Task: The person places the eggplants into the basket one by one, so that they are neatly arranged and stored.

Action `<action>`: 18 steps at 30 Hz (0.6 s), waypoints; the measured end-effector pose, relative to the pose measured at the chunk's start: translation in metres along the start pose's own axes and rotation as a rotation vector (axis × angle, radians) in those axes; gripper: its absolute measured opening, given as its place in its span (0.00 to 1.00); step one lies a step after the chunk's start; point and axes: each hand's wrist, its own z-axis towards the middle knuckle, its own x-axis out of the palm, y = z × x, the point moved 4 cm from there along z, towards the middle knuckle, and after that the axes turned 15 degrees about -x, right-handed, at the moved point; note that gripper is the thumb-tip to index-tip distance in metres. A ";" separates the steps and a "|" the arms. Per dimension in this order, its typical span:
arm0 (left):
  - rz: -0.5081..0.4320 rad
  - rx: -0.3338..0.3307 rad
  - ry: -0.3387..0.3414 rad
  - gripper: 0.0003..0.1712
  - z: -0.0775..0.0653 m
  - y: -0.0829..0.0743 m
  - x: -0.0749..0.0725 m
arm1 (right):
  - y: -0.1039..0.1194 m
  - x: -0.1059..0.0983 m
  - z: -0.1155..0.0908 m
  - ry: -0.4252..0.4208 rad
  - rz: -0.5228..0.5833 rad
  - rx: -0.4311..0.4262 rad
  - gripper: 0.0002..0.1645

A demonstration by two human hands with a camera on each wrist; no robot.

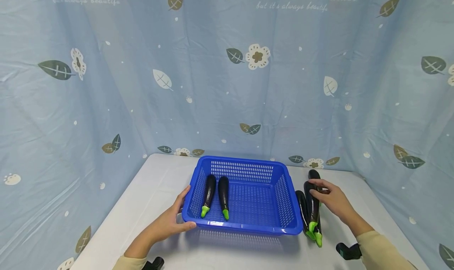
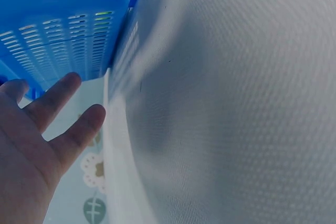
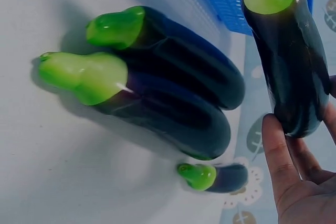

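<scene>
My right hand [image 1: 332,199] pinches an eggplant [image 3: 286,61] near its rounded end, with its green stem end pointing toward me. In the right wrist view, this eggplant is raised beside two eggplants lying on the table, a nearer one [image 3: 163,111] and one next to it [image 3: 184,59]. A further eggplant [image 3: 228,178] lies farther back. At the left wall of a blue plastic basket [image 1: 244,226] is my left hand [image 1: 164,222], fingers spread, thumb by the front corner. Inside the basket, on its left side, lie two eggplants, a left one [image 1: 209,193] and a right one [image 1: 224,195].
The basket stands on a white-covered table [image 1: 170,167]. A blue printed curtain [image 1: 213,84] hangs behind and along both sides. Black wrist devices show at the left wrist [image 1: 154,263] and the right wrist [image 1: 348,251].
</scene>
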 end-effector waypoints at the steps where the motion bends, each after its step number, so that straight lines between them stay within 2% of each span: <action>1: 0.000 0.000 0.000 0.65 0.000 0.000 0.000 | 0.001 -0.001 0.001 0.002 -0.002 -0.006 0.31; 18: 0.005 -0.009 0.000 0.65 -0.001 -0.002 0.000 | 0.016 -0.003 0.011 0.005 0.006 -0.047 0.32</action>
